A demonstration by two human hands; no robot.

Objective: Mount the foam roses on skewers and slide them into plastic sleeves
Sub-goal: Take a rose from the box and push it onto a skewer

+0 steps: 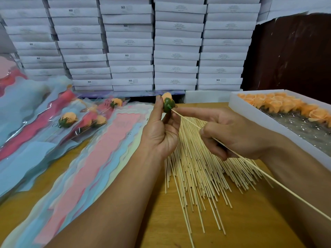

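The left hand (161, 129) pinches a peach foam rose with a green calyx (168, 102) between thumb and fingers, above the middle of the wooden worktop (241, 221). The right hand (238, 135) is closed around a thin bamboo skewer (268, 176), its forefinger stretched along the shaft, the tip touching the calyx base. To do this well, I judge the skewer should go straight in at the centre of the calyx, the left grip firm without crushing the petals, the push short and steady.

A loose fan of spare bamboo skewers (197, 172) lies beneath the hands. At 9 o'clock lie pink and blue plastic sleeves (100, 158); at 10 o'clock, finished sleeved roses (69, 119). At 2 o'clock a white tray of peach roses (250, 111) waits. Stacked white cardboard boxes (177, 42) fill the wall at 12 o'clock.
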